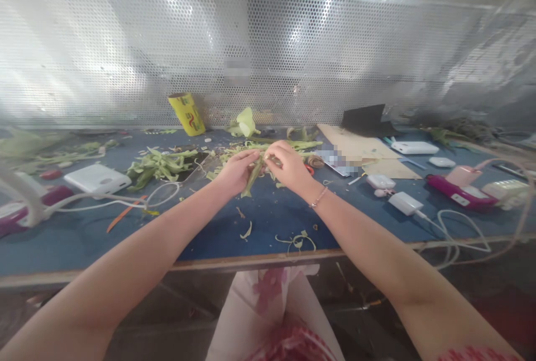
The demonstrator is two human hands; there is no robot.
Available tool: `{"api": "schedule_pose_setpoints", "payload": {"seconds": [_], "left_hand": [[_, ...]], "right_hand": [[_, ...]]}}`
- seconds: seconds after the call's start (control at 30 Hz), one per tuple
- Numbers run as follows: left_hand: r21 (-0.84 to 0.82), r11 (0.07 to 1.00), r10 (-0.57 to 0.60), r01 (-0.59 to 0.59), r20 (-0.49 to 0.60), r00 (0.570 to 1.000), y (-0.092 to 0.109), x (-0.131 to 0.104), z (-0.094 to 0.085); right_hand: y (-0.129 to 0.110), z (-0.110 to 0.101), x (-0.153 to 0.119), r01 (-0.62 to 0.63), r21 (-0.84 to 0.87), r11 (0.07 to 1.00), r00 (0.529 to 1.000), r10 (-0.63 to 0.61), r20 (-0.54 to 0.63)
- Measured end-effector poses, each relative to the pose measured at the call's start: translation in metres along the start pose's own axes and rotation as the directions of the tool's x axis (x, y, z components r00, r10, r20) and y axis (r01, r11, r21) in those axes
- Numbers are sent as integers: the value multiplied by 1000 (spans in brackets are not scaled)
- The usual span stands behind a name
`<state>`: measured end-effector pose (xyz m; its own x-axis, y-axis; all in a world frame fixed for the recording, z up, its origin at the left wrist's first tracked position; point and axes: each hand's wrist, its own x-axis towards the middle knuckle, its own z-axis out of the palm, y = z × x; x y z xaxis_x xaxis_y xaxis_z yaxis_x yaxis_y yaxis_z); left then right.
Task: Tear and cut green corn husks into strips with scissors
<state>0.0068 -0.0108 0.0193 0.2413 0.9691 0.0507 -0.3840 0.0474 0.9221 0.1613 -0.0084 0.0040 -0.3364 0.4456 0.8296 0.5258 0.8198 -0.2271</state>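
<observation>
A pale green leaf-like piece [252,177] is held between my two hands above the blue table [218,238]. My left hand [238,172] grips it from the left, fingers closed. From the right, my right hand [288,164] pinches its upper part between thumb and fingers. Part of the piece is hidden behind the fingers, and its lower end hangs free. Just left of my left hand lies a heap of similar green pieces [161,166]. More green strips [307,145] lie behind my hands. Thin curled scraps [298,242] are scattered near the front edge.
A perforated metal screen [201,31] closes off the back. A yellow can-like tube [187,115] leans there. White power banks [98,180] and cables lie left; chargers [406,203], a purple power strip [460,193] and cardboard [355,140] lie right.
</observation>
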Motion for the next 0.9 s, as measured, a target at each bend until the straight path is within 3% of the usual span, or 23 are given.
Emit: {"api": "schedule_pose_setpoints", "payload": {"seconds": [0.27, 0.53, 0.73, 0.9], "left_hand": [[-30, 996, 85, -85, -7, 996, -1, -1, -1], [103, 985, 138, -136, -18, 990, -2, -2, -1], [258, 931, 283, -257, -70, 957, -7, 1, -2], [391, 844, 397, -368, 5, 918, -9, 1, -2]], "right_hand": [[-4, -5, 0, 42, 15, 999, 999, -42, 15], [-2, -5, 1, 22, -29, 999, 1000, -22, 15], [-1, -4, 1, -95, 20, 995, 995, 96, -12], [2, 0, 1, -217, 130, 968, 974, 224, -45]]}}
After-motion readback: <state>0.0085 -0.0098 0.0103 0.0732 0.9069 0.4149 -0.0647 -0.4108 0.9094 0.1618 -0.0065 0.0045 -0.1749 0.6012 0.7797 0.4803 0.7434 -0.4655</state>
